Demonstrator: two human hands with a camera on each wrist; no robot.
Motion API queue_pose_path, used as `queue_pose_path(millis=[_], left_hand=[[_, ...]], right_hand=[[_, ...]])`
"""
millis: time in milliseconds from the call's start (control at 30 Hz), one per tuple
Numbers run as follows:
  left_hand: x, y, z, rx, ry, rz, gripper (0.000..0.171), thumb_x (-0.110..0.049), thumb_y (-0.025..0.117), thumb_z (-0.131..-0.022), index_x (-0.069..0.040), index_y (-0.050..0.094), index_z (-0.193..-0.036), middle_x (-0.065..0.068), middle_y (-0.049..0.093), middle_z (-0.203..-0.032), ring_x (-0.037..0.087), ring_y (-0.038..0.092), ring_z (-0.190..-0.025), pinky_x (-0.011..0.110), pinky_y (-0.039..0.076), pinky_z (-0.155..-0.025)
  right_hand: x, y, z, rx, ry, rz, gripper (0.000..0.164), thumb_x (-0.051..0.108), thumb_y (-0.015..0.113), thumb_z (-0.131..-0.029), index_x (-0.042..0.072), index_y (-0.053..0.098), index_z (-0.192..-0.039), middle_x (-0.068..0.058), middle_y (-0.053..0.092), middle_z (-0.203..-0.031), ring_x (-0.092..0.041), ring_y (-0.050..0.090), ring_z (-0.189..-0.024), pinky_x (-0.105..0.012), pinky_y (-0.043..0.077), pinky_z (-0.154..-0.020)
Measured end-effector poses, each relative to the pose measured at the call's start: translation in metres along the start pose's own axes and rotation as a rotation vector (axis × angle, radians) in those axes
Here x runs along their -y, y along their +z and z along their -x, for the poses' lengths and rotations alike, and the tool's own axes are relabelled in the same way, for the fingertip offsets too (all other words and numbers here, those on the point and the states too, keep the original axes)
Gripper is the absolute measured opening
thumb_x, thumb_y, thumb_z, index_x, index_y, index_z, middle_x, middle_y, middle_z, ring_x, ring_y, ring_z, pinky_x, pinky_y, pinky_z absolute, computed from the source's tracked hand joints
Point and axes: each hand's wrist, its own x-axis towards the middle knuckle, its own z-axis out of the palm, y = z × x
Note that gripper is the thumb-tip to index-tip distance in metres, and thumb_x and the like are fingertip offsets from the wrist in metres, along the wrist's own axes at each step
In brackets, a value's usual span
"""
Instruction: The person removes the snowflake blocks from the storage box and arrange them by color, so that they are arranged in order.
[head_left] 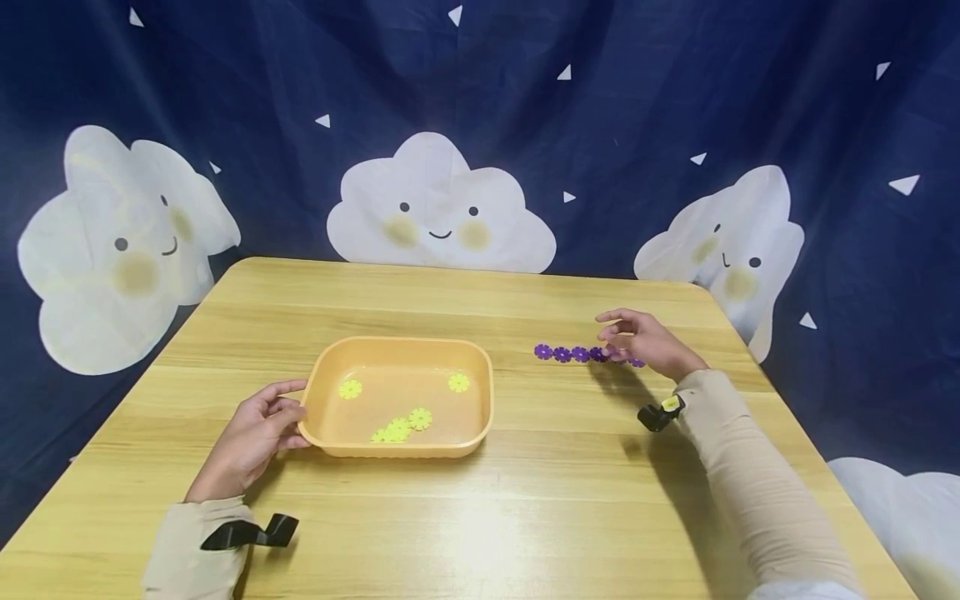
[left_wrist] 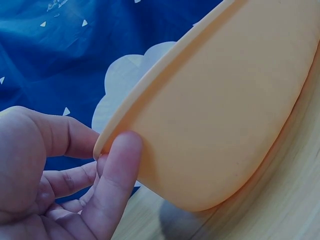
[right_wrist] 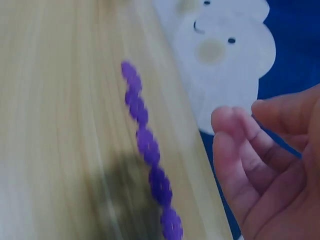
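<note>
My left hand (head_left: 251, 437) pinches the rim at the left end of an orange plastic basin (head_left: 397, 351); thumb and forefinger meet over that rim in the left wrist view. Inside the basin lie several yellow flower-shaped pieces (head_left: 420, 418), most of them grouped near its front wall. To the right, a row of purple flower-shaped pieces (head_left: 562, 355) lies on the table, joined end to end or touching. Above the right part of this row is my right hand (head_left: 647, 343), its fingers bent loosely with nothing between them; in the right wrist view it is apart from the purple pieces (right_wrist: 148, 146).
The wood-grain table (head_left: 540, 517) has rounded far corners. Behind it hangs a dark blue cloth (head_left: 615, 125) printed with smiling clouds and white triangles. Black straps (head_left: 251, 532) are on both wrists.
</note>
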Motion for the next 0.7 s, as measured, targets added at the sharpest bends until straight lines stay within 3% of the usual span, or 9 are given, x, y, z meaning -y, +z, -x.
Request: queue_pose_path(millis=[100, 200, 300, 467, 533, 633, 700], left_hand=[[0.0, 0.0, 0.0, 0.005, 0.001, 0.002, 0.048, -0.002, 0.051, -0.098, 0.007, 0.031, -0.141, 0.013, 0.052, -0.101, 0.019, 0.064, -0.079, 0.03, 0.062, -0.067], [0.0, -0.001, -0.001, 0.005, 0.001, -0.002, 0.047, -0.002, 0.05, -0.098, 0.007, 0.031, -0.141, 0.012, 0.052, -0.101, 0.018, 0.064, -0.079, 0.03, 0.062, -0.067], [0.0, 0.0, -0.001, -0.004, -0.01, -0.008, 0.046, -0.002, 0.05, -0.099, 0.007, 0.032, -0.14, 0.013, 0.051, -0.101, 0.018, 0.064, -0.079, 0.031, 0.062, -0.069], [0.0, 0.0, -0.001, -0.005, -0.011, -0.011, 0.047, -0.002, 0.05, -0.098, 0.007, 0.032, -0.14, 0.012, 0.051, -0.101, 0.018, 0.063, -0.079, 0.031, 0.062, -0.069], [0.0, 0.0, -0.001, 0.0, -0.005, -0.015, 0.047, -0.002, 0.05, -0.098, 0.007, 0.031, -0.141, 0.011, 0.051, -0.1, 0.017, 0.063, -0.079, 0.031, 0.062, -0.069], [0.0, 0.0, -0.001, -0.005, -0.011, -0.01, 0.047, -0.002, 0.05, -0.098, 0.007, 0.031, -0.14, 0.012, 0.051, -0.1, 0.018, 0.063, -0.079, 0.031, 0.062, -0.069], [0.0, 0.001, -0.001, -0.007, -0.012, -0.018, 0.046, -0.002, 0.05, -0.098, 0.006, 0.032, -0.14, 0.013, 0.051, -0.101, 0.018, 0.063, -0.079, 0.032, 0.062, -0.069]], right_hand=[[0.007, 0.005, -0.001, 0.049, 0.001, -0.193, 0.048, -0.007, 0.053, -0.094, -0.008, 0.037, -0.139, -0.02, 0.058, -0.11, -0.022, 0.064, -0.09, -0.038, 0.058, -0.083], [0.014, 0.011, -0.002, 0.145, -0.011, -0.421, 0.044, -0.013, 0.049, -0.093, -0.006, 0.039, -0.135, -0.011, 0.062, -0.103, -0.02, 0.064, -0.085, -0.029, 0.058, -0.076], [0.023, 0.017, -0.003, 0.231, 0.002, -0.557, 0.036, -0.013, 0.044, -0.094, 0.0, 0.046, -0.128, -0.008, 0.065, -0.1, -0.02, 0.064, -0.082, -0.027, 0.058, -0.072], [0.038, 0.025, -0.006, 0.298, 0.129, -0.579, 0.027, -0.003, 0.049, -0.097, 0.008, 0.05, -0.122, -0.005, 0.064, -0.099, -0.017, 0.063, -0.079, -0.024, 0.057, -0.067], [0.042, 0.027, -0.007, 0.368, 0.163, -0.562, 0.025, 0.003, 0.053, -0.098, 0.01, 0.05, -0.122, -0.005, 0.064, -0.103, -0.015, 0.064, -0.078, -0.023, 0.056, -0.065], [0.045, 0.032, -0.011, 0.499, 0.104, -0.556, 0.026, 0.01, 0.055, -0.099, 0.011, 0.05, -0.124, -0.006, 0.063, -0.11, -0.015, 0.064, -0.083, -0.023, 0.056, -0.067], [0.048, 0.039, -0.014, 0.524, 0.039, -0.602, 0.025, 0.011, 0.054, -0.099, 0.012, 0.05, -0.124, -0.006, 0.063, -0.111, -0.017, 0.065, -0.088, -0.025, 0.057, -0.071]])
